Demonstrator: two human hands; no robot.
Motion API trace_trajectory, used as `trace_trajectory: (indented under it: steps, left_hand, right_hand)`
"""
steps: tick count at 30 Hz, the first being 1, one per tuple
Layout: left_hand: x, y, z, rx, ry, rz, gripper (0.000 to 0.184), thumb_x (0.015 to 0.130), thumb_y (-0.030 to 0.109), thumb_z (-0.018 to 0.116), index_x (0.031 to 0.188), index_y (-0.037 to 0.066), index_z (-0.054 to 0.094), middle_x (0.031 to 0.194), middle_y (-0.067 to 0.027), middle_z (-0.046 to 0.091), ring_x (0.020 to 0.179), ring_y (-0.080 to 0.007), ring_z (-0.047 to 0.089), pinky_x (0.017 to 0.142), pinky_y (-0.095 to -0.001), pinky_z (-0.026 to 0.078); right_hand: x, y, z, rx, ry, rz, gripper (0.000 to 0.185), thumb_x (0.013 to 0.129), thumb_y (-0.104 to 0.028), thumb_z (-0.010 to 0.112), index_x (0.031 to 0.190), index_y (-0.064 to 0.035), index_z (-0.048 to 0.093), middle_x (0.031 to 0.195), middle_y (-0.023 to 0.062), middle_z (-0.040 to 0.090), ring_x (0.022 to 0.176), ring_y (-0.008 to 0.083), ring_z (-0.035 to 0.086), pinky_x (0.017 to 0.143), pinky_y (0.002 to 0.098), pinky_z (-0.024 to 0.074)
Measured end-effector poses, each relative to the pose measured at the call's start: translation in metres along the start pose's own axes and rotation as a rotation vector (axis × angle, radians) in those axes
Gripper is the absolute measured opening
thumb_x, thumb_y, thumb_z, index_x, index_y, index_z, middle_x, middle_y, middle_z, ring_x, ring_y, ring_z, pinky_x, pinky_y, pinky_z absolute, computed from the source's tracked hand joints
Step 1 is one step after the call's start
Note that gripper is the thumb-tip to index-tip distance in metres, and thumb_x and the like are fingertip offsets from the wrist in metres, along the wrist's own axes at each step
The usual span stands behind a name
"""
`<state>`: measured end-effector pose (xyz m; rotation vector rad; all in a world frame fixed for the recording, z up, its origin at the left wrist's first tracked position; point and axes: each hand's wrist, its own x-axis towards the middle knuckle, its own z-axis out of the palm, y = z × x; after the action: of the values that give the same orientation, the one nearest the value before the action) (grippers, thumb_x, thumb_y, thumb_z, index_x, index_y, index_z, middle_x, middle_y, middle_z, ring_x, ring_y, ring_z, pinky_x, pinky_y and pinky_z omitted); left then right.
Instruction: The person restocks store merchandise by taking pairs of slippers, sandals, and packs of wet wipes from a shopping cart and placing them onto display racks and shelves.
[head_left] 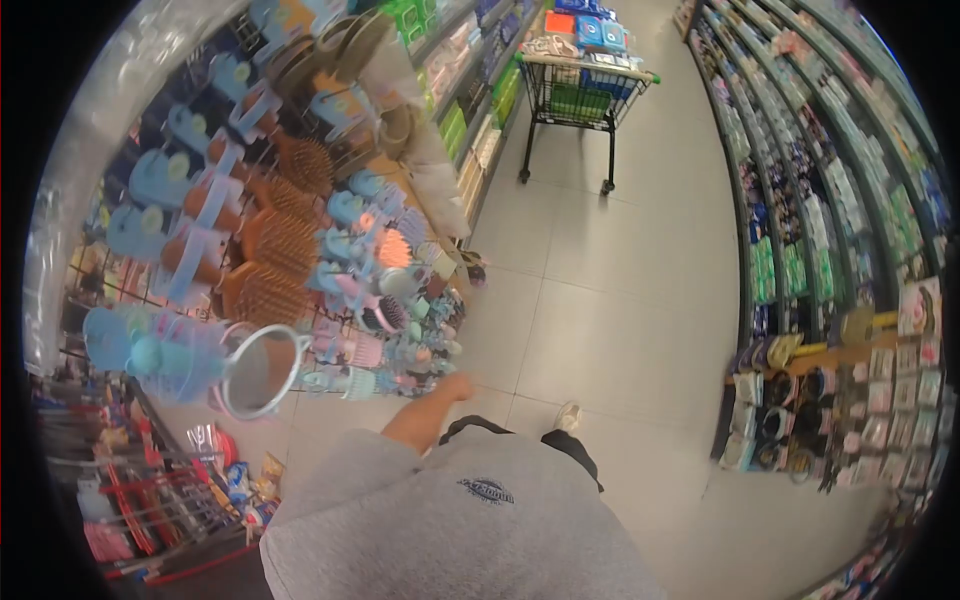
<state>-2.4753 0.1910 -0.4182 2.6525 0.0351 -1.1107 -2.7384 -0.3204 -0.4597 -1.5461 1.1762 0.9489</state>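
My left hand (458,387) hangs low in front of me, close to the lower end of a rack of hair goods. It is small and blurred, and its fingers cannot be made out. Small combs and brushes (362,349) hang on the rack just to its left. Above them are wooden paddle brushes (275,235) on blue cards and a coral brush (393,248). A round white-rimmed mirror (262,370) hangs at the rack's near side. My right hand is out of view.
A shopping cart (588,68) loaded with packs stands farther up the tiled aisle (590,290). Stocked shelves (815,190) line the right side, with small carded goods (875,430) nearer me. Red wire baskets (140,500) and snack packets (240,482) are at the lower left.
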Motion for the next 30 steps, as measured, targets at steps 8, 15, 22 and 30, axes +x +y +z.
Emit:
trace_trajectory:
  steps: [8, 15, 22, 30]
  left_hand:
    - [0.02, -0.004, 0.012, -0.777, 0.207, -0.32, 0.021, 0.078, 0.023, 0.059, 0.068, 0.007, 0.068, 0.067, -0.0097, 0.067, 0.058, -0.0254, 0.065, 0.058, -0.0394, 0.053]
    - [0.062, 0.074, 0.032, -0.816, 0.035, -0.34, 0.029, 0.088, 0.024, 0.057, 0.083, -0.003, 0.067, 0.08, -0.0145, 0.067, 0.06, -0.022, 0.064, 0.053, -0.034, 0.051]
    - [0.255, 0.057, -0.1, -1.03, -0.1, -0.651, 0.032, 0.087, 0.03, 0.058, 0.077, 0.001, 0.068, 0.073, -0.0129, 0.067, 0.059, -0.0222, 0.065, 0.055, -0.0361, 0.052]
    - [0.46, 0.185, -0.489, -1.155, 0.64, -0.048, 0.015, 0.086, 0.016, 0.056, 0.08, 0.003, 0.063, 0.064, -0.0033, 0.058, 0.057, -0.0113, 0.055, 0.053, -0.0271, 0.043]
  right_hand:
    - [0.107, -0.347, -0.193, -0.174, 0.236, -0.418, 0.022, 0.084, -0.017, 0.052, 0.084, 0.0035, 0.061, 0.068, 0.0157, 0.065, 0.051, 0.0224, 0.06, 0.041, 0.0334, 0.0461]
    - [0.106, -0.635, -0.184, -0.006, 0.188, -0.722, 0.02, 0.086, -0.019, 0.057, 0.094, -0.0006, 0.063, 0.077, 0.01, 0.066, 0.067, 0.0179, 0.062, 0.058, 0.03, 0.0493]
    - [0.177, -0.751, -0.1, -0.896, 0.151, -0.679, 0.033, 0.075, -0.027, 0.066, 0.095, -0.0003, 0.072, 0.086, 0.018, 0.07, 0.089, 0.0291, 0.067, 0.084, 0.0367, 0.0501]
    - [0.125, -1.029, -0.077, -0.439, 0.102, -1.052, 0.019, 0.083, -0.017, 0.064, 0.087, 0.001, 0.069, 0.075, 0.0061, 0.067, 0.071, 0.0133, 0.059, 0.067, 0.0281, 0.0474]
